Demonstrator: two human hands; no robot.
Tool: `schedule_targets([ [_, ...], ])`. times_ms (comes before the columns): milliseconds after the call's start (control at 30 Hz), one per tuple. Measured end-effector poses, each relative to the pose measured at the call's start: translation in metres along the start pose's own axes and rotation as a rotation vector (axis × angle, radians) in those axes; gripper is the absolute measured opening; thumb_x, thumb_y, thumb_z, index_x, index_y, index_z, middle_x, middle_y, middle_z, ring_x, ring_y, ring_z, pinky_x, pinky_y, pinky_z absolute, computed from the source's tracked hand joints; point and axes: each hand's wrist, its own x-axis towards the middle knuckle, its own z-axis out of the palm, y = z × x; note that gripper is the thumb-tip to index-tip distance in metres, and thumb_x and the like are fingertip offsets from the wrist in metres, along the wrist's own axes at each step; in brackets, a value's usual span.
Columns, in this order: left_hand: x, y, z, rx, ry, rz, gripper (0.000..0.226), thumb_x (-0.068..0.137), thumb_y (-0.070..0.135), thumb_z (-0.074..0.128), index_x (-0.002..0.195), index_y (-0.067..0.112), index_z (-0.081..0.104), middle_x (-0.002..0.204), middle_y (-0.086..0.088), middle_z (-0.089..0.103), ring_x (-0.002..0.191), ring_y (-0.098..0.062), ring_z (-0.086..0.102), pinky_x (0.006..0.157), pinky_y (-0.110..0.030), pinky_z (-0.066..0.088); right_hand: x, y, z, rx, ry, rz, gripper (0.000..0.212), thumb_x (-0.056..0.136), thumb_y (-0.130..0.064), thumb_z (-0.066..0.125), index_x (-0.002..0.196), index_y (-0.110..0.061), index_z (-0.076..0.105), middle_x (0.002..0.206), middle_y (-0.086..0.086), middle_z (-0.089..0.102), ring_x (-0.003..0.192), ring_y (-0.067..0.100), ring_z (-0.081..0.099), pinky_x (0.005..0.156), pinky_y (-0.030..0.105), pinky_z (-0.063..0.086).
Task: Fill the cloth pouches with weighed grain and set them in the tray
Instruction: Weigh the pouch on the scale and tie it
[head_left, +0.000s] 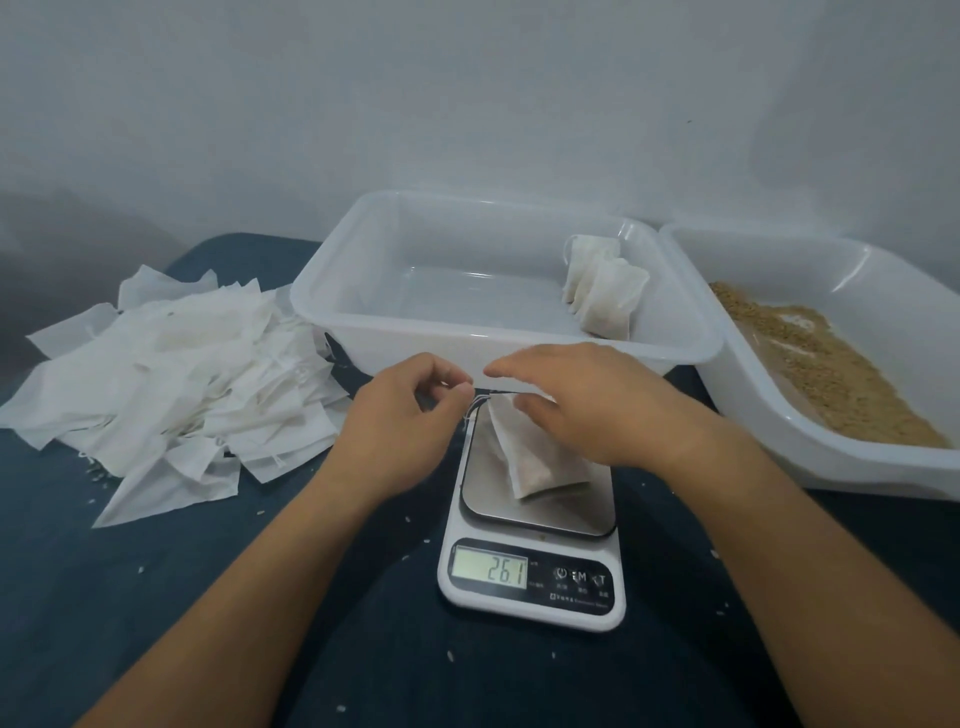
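A filled cloth pouch (535, 457) sits on the steel plate of a white kitchen scale (535, 571) whose display reads 26.1. My left hand (400, 415) pinches the pouch's drawstring at its top left. My right hand (587, 405) hovers over the pouch with its thumb at the neck and its fingers stretched out; I cannot tell whether it grips the cloth. Behind the scale stands a white tray (498, 343) with filled pouches (602, 291) leaning in its right corner. A second white tray (883, 467) at the right holds brown grain (831, 374).
A heap of empty white pouches (176, 379) lies at the left on the dark blue cloth surface (156, 597). Loose grains are scattered over that cloth. A pale wall rises behind the trays.
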Motion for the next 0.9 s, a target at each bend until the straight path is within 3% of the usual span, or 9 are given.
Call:
schedule_targets([
  [133,-0.002,0.001,0.000,0.000,-0.006,0.013,0.007,0.096,0.037,0.065,0.089,0.038,0.068,0.082,0.030,0.065,0.065,0.001,0.060,0.063,-0.028,0.051,0.003,0.000,0.006,-0.054,0.008,0.011,0.042,0.108,-0.035,0.044,0.150,-0.042,0.045,0.140,-0.014,0.058,0.124,0.016,0.056,0.098,0.037,0.047],
  [267,-0.002,0.002,0.000,0.024,-0.008,0.025,0.008,0.095,0.037,0.066,0.088,0.039,0.068,0.084,0.031,0.064,0.073,0.003,0.060,0.067,-0.025,0.048,0.005,0.004,0.011,-0.087,-0.012,0.013,0.034,0.105,-0.038,0.047,0.138,-0.039,0.057,0.119,-0.010,0.062,0.113,0.019,0.059,0.084,0.036,0.048],
  [367,-0.003,0.004,0.000,0.044,-0.014,0.016,0.009,0.096,0.040,0.063,0.088,0.040,0.067,0.085,0.029,0.064,0.075,0.002,0.060,0.069,-0.025,0.051,0.005,0.008,0.013,-0.095,0.001,0.046,0.035,0.106,-0.047,0.042,0.137,-0.039,0.056,0.123,-0.008,0.067,0.114,0.020,0.061,0.081,0.036,0.046],
  [467,-0.005,0.007,0.001,0.057,-0.010,0.015,0.017,0.099,0.047,0.058,0.087,0.037,0.067,0.079,0.020,0.066,0.072,-0.001,0.062,0.069,-0.026,0.050,0.006,0.006,0.017,-0.031,0.039,0.028,0.026,0.104,-0.049,0.044,0.121,-0.039,0.062,0.114,-0.010,0.071,0.102,0.017,0.062,0.073,0.034,0.044],
  [633,-0.007,0.011,0.001,0.115,-0.031,0.034,0.032,0.100,0.054,0.046,0.092,0.032,0.068,0.084,0.015,0.068,0.078,-0.002,0.062,0.073,-0.030,0.052,0.006,0.004,0.019,0.009,0.023,0.032,0.020,0.103,-0.047,0.048,0.111,-0.034,0.061,0.102,-0.011,0.067,0.086,0.013,0.050,0.070,0.033,0.038],
  [767,-0.012,0.016,-0.004,0.044,-0.094,0.126,0.055,0.095,0.071,0.034,0.097,0.030,0.071,0.094,0.011,0.071,0.093,-0.004,0.062,0.082,-0.031,0.053,0.000,0.001,0.007,0.064,0.067,-0.023,0.012,0.104,-0.048,0.049,0.101,-0.037,0.055,0.077,-0.019,0.050,0.077,0.007,0.048,0.066,0.032,0.037],
  [900,-0.019,0.024,-0.005,-0.184,-0.274,0.219,0.031,0.093,0.062,0.055,0.113,0.041,0.067,0.108,0.016,0.072,0.103,-0.007,0.068,0.085,-0.021,0.054,-0.011,0.000,-0.014,0.170,0.189,-0.066,0.010,0.103,-0.043,0.053,0.099,-0.035,0.057,0.060,-0.021,0.051,0.066,-0.005,0.050,0.057,0.023,0.032],
])
